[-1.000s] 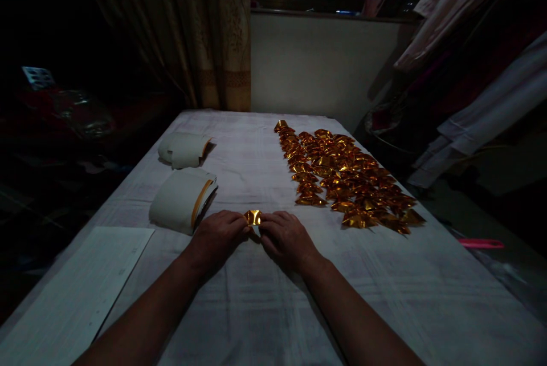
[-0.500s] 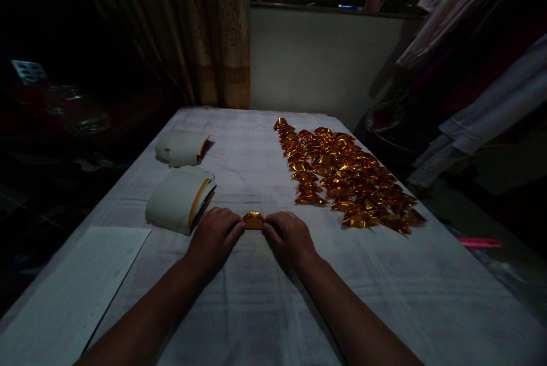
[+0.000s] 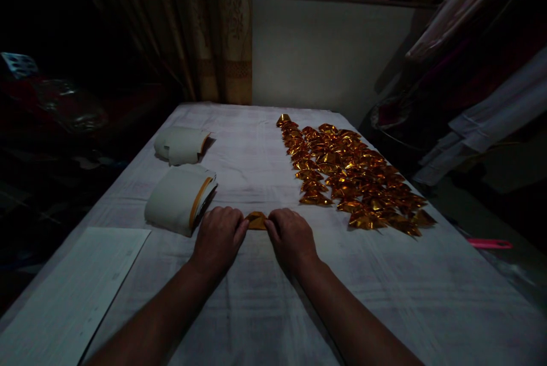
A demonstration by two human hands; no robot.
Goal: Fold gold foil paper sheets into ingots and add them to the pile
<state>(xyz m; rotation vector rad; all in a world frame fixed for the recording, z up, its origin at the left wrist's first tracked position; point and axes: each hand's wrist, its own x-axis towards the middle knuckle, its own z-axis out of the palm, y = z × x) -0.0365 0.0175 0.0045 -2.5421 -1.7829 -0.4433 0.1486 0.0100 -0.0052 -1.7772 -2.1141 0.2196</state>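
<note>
A small folded piece of gold foil paper [image 3: 257, 220] lies low on the white cloth of the table [image 3: 265, 297]. My left hand [image 3: 219, 237] pinches its left end and my right hand [image 3: 292, 238] pinches its right end, fingers curled, knuckles up. Most of the piece is hidden between my fingertips. A curled stack of gold-edged paper sheets [image 3: 179, 199] lies just left of my left hand.
Several folded gold foil pieces [image 3: 354, 178] are spread in rows at the right. A second curled paper stack [image 3: 180, 145] lies farther back on the left. A flat white sheet [image 3: 64, 292] lies at the near left. Curtain and hanging clothes surround the table.
The gold piece has gone from raised and square-looking to flattened and low between my fingers. Both hands have pressed down closer to the cloth.
</note>
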